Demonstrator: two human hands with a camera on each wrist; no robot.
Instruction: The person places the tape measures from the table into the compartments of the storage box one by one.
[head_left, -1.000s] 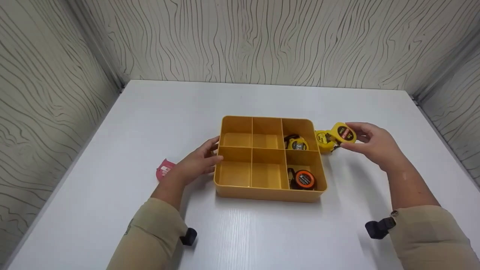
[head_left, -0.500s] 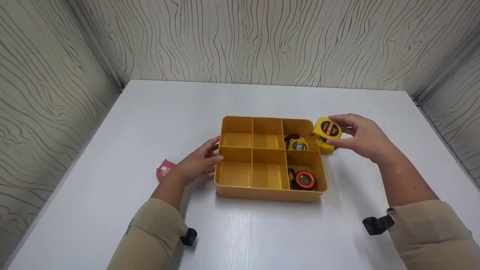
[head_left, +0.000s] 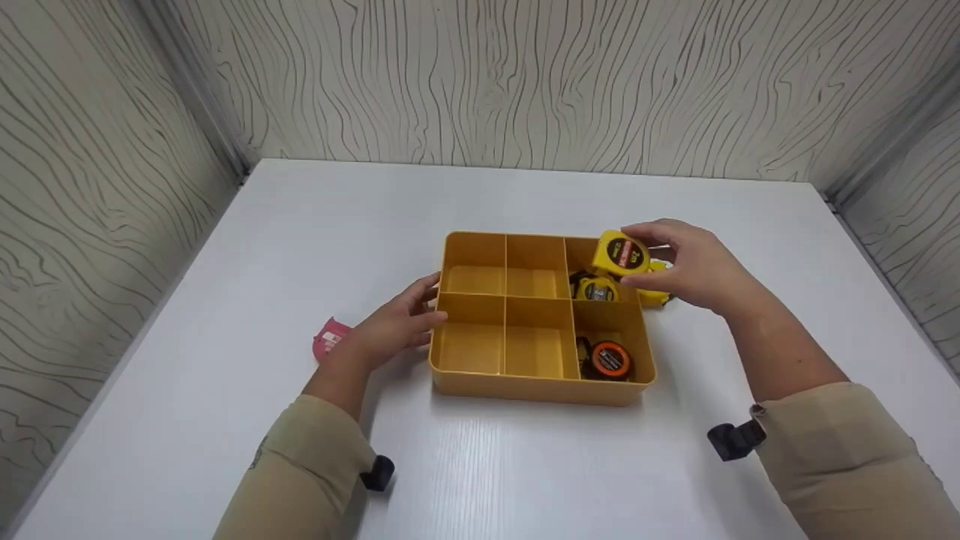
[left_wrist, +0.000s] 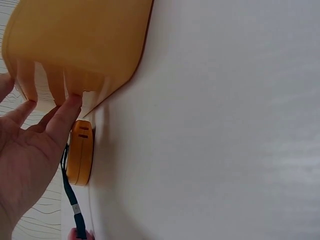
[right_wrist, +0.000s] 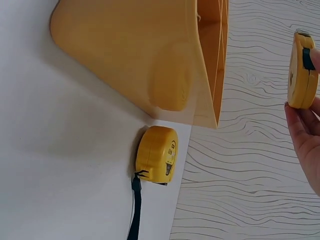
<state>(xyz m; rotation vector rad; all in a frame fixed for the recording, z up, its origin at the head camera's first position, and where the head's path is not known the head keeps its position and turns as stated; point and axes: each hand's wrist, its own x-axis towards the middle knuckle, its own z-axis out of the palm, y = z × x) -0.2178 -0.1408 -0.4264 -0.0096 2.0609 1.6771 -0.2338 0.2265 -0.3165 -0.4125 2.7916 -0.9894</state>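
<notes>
My right hand [head_left: 686,262] pinches a yellow tape measure [head_left: 624,253] with a dark round label, above the far right compartment of the yellow divided box [head_left: 536,388]. My left hand [head_left: 394,326] holds the box's left wall, fingers against the outside and one digit over the rim. Inside the far right compartment lies another yellow tape measure [head_left: 598,289]. An orange-and-black tape measure [head_left: 609,360] occupies the near right one. In the right wrist view, a strapped yellow tape measure [right_wrist: 157,154] is on the table outside the box.
Beneath my left hand, an orange tape measure [left_wrist: 81,152] with a dark strap [left_wrist: 75,210] sits beside the box. A pink case [head_left: 330,339] with white print is partly hidden by my left wrist. Patterned walls [head_left: 495,82] border the white table [head_left: 510,465].
My right hand has carried the yellow tape measure leftward, from outside the box's right wall to over the far right compartment. The left hand and the box look still.
</notes>
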